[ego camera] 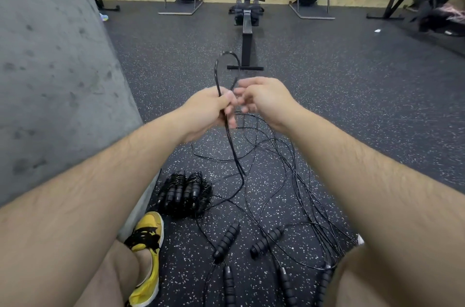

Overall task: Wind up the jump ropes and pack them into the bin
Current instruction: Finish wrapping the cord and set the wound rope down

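Fingers (230, 119) of the left hand (208, 110) clamp a doubled thin black jump-rope cord (232, 150). The right hand (264, 100), fingers curled, meets its loop, but blur leaves the grip unclear. Keep folds even and taut, drawing slack from the speckled dark rubber floor (327, 105).

Black jump ropes in a wound bundle (185, 193), handles side by side, lie on the gym floor (352, 105). Right of the bundle, loose ropes (276, 168) sprawl as thin, tangled cords; nearer the viewer, their ribbed foam handles (226, 240) lie scattered. Beyond the bundle, one cord (216, 72) rises in a doubled loop, gripped by the left hand (206, 110) and perhaps pinched by the right hand (264, 100).
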The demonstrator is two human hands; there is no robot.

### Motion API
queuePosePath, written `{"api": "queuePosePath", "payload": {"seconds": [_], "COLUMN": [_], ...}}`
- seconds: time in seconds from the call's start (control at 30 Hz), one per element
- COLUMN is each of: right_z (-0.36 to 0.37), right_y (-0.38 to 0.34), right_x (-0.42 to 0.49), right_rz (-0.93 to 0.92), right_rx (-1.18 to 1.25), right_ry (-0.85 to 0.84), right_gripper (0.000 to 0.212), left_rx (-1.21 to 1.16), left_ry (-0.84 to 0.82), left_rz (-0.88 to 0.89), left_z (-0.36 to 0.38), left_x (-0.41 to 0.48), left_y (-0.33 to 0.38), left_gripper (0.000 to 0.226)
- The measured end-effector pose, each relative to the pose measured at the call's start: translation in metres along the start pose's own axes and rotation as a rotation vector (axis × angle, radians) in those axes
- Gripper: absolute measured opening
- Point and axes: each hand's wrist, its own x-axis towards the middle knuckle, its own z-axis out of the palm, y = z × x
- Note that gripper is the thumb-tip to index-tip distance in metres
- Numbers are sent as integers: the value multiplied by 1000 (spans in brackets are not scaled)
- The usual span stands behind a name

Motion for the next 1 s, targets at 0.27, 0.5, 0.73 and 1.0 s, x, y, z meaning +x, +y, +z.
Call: {"api": "queuePosePath", "payload": {"seconds": [0.27,0.5,0.73,1.0], "right_z": [16,-4,-17,-1], "right_y": [16,-4,0,16], "right_x": [-19,-1,-15,-27], "right_rz": [-18,-136,123,11], "right_rx": [-415,-42,-28,-393], "right_ry": [-330,18,-236,-290], "right_gripper": [14,8,23,21], "left_rx": [-129,287,225,-101], "left_ry": [145,-344,48,191], "left_rz": [141,-144,94,139], "left_z": [-6,-13,0,8], "left_x": [13,-1,11,22], "left_y": [16,-22,10,22], "left_gripper": [26,23,21,22]}}
